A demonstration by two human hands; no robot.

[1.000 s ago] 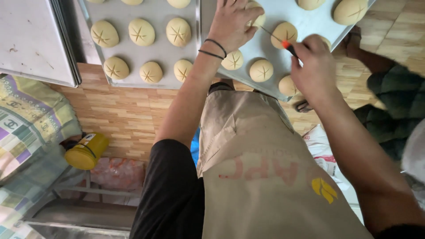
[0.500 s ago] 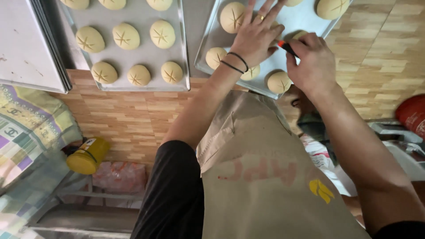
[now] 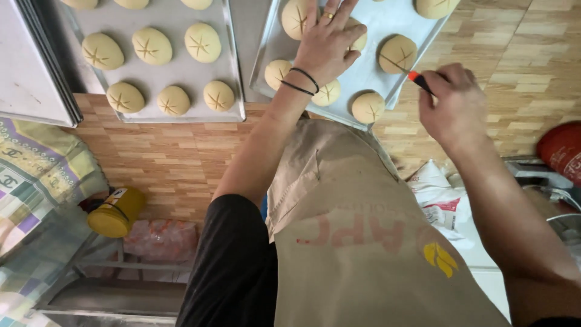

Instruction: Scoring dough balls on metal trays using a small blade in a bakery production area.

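Wooden counter [image 3: 181, 157], two trays. My left hand [image 3: 327, 42] flat, steadying bun [image 3: 357, 37]; right hand [image 3: 457, 100] gripping knife [image 3: 419, 81]. Dough looks soft, dents easily: I'd hold lightly at sides.

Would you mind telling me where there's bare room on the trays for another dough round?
Right tray: bare strip between the left hand and the scored round. Left tray: small gap between its two rows. Its near row is crowded.

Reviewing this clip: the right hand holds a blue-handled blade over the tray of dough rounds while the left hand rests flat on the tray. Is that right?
Not quite. In the head view the blade's handle in the right hand is red-orange, not blue. The rest holds: the left hand rests flat on the tray of dough rounds.
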